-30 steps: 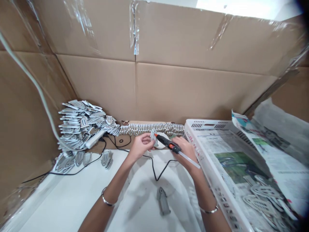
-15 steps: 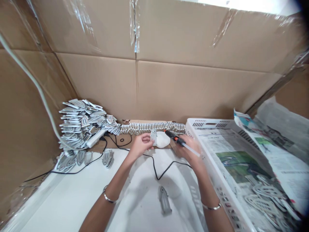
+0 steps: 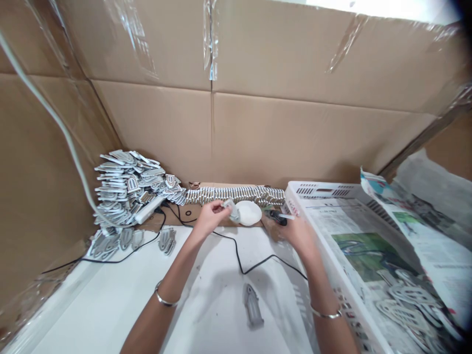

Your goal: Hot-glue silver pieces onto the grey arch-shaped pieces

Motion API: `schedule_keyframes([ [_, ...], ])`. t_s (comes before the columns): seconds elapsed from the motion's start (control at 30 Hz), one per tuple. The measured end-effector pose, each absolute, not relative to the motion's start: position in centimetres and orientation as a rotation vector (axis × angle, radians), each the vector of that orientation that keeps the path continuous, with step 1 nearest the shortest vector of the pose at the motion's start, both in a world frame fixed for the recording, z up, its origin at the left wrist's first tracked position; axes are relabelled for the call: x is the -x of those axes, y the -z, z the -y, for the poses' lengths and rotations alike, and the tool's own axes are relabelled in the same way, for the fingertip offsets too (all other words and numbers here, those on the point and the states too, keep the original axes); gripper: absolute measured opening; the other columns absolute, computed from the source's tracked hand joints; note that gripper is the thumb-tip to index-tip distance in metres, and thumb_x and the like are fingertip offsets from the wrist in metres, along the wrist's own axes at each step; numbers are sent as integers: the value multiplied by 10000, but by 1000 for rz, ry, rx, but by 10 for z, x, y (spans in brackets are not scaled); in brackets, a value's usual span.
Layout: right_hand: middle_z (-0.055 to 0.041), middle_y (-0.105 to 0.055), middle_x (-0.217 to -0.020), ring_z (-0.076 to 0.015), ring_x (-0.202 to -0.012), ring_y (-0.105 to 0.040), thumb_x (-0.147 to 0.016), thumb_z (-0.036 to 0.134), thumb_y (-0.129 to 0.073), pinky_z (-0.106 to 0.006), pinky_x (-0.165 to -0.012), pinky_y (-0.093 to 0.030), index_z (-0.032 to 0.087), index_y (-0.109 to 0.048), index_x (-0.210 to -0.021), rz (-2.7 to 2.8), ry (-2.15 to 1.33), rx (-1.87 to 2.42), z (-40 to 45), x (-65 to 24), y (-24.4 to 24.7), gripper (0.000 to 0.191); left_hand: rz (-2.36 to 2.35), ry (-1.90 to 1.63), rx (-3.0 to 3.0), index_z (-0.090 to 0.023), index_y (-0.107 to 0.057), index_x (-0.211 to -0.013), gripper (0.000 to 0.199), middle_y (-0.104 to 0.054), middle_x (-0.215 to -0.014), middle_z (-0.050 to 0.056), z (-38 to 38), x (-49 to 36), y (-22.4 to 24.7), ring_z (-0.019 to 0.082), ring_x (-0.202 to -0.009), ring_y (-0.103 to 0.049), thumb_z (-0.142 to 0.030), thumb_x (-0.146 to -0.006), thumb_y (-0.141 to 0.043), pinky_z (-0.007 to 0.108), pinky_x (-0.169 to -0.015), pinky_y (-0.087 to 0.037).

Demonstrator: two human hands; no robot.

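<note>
My left hand point(image 3: 212, 216) pinches a small grey-white arched piece point(image 3: 231, 210) at the left edge of a round white dish point(image 3: 248, 213). Right of the dish, my right hand point(image 3: 295, 231) is closed on a black glue gun point(image 3: 277, 217) with a pale stick out of its back; the fingers are partly blurred. Another grey arched piece point(image 3: 253, 306) lies on the white table point(image 3: 214, 319) between my forearms. A few similar pieces point(image 3: 167, 240) lie together left of my left wrist.
A big pile of pieces point(image 3: 129, 184) is at the left, with a long row point(image 3: 236, 194) along the cardboard wall point(image 3: 258, 132). A white crate point(image 3: 324, 275) with newspaper and pieces stands at the right. A black cable point(image 3: 236, 246) crosses the table.
My left hand has moved slightly left and tilted its piece. The glue gun has swung away from the dish, to the right and down, in my right hand.
</note>
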State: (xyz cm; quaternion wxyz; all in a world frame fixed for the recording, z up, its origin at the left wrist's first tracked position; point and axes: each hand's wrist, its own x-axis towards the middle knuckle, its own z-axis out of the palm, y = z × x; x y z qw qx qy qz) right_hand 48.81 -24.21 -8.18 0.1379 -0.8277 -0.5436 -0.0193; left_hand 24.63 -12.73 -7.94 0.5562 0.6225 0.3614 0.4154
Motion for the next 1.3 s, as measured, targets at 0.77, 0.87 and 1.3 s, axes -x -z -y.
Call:
schedule_keyframes([
  [0.77, -29, -648, -924, -171, -851, -543, -866, 171, -547, -254, -680, -378, 212, -620, -802, 1878, 77, 1715, 249, -441, 57, 105, -774, -918, -1442, -130, -702, -764, 264, -686, -713, 36, 138, -247, 68, 150, -651, -616, -370, -666, -752, 207, -546, -438],
  [0.87, -28, -641, -922, -167, -851, -539, -873, 170, -537, -252, -671, -375, 210, -613, -790, 1884, 81, 1711, 249, -442, 57, 119, -783, -904, -1442, -125, -707, -777, 258, -691, -719, 36, 139, -247, 68, 152, -664, -626, -358, -675, -746, 217, -584, -458],
  [1.3, -27, -637, -868, -163, -828, -520, -845, 110, -499, -247, -662, -377, 208, -609, -731, 1889, 109, 1719, 248, -442, 59, 186, -788, -901, -1493, -145, -701, -752, 220, -684, -702, 21, 142, -247, 65, 150, -645, -619, -360, -711, -714, 220, -581, -458],
])
